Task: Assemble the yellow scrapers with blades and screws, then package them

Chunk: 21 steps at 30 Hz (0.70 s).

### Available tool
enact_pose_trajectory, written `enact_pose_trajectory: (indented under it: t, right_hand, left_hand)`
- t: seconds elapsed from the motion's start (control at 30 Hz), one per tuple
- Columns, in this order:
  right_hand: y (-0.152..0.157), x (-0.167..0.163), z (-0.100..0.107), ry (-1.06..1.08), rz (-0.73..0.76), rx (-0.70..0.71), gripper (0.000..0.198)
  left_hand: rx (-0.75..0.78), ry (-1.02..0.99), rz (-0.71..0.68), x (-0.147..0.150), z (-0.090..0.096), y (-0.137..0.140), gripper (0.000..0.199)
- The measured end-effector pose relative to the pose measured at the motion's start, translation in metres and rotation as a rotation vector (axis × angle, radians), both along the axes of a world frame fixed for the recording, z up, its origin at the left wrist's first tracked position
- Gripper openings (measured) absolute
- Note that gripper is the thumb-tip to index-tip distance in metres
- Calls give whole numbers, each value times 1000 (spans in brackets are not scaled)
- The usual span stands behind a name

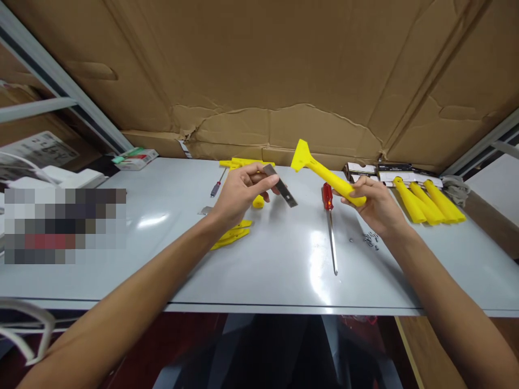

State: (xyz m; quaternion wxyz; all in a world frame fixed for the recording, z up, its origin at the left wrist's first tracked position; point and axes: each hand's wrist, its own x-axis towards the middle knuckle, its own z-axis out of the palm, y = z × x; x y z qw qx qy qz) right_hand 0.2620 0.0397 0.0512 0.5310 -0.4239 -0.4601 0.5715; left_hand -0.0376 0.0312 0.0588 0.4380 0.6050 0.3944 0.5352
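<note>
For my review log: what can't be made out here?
In the head view:
Metal strip: partly covered by the left hand.
Yellow handle: partly covered by the right hand.
Small metal pieces: too small to identify.
Whatever lies under the left-side pixelated patch: masked.

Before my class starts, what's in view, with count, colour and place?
table: 1, grey, centre
scraper handle: 1, yellow, right of centre
metal blade: 1, grey, centre
large screwdriver: 1, red-handled, right of centre
small screwdriver: 1, dark-handled, back
screws: many, silver, right
other handles: about four, yellow, right
plastic parts: several, yellow, left of centre
small boxes: several, black and white, right
carton: 1, multicoloured, back left
bundle: 1, grey, right
cardboard panel: 1, brown, behind
frame posts: 2, grey, sides
jumbled items: count unclear, white, left
left hand: 1, holding metal blade
right hand: 1, holding scraper handle
</note>
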Motion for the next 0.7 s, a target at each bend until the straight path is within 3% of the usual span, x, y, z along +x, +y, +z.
enact_pose_trajectory:
  t: [0.3, 0.7]
  right_hand:
    - [0, 0, -1, -184, -51, -4, 56]
    - [-5, -8, -2, -229, 26, 49, 43]
  left_hand:
    - [208, -152, 88, -3, 2, 8, 18]
    - [57, -97, 55, 1, 0, 3, 18]
